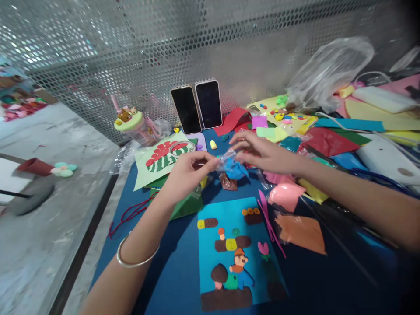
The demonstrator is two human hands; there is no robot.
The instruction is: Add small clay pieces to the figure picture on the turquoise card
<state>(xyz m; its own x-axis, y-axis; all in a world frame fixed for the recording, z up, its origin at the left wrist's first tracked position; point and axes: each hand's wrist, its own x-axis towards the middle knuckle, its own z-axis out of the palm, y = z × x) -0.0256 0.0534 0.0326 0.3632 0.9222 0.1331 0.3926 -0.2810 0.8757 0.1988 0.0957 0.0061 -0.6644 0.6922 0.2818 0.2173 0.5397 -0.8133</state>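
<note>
Evidently, in the head view, the left hand (193,169) has thumb and forefinger pinched together on the clear end of a small plastic bag (235,168), which holds bright blue clay. That bag is raised over the middle of the dark blue table (170,267), between the two hands. The right hand (259,152) is at the bag's other side, fingers bent and partly spread around its upper edge; whether they clamp the plastic, I cannot tell.

Just below the blue clay lies a brown clay packet (229,182). To the right are a pink clay packet (286,195), the clay inside pressed flat, and, nearer the wearer, an orange clay packet (302,232), also flattened in clear film. Pink modelling tools (267,215) lie between these and a bright blue sheet (226,211) bearing clay figures.

Back left stands a cup (139,135) with a pale yellow lid, small figures on top and a pink straw; its contents are unclear. At the back right, a large clear bag (328,74) sits crumpled, and I cannot make out what it contains.
</note>
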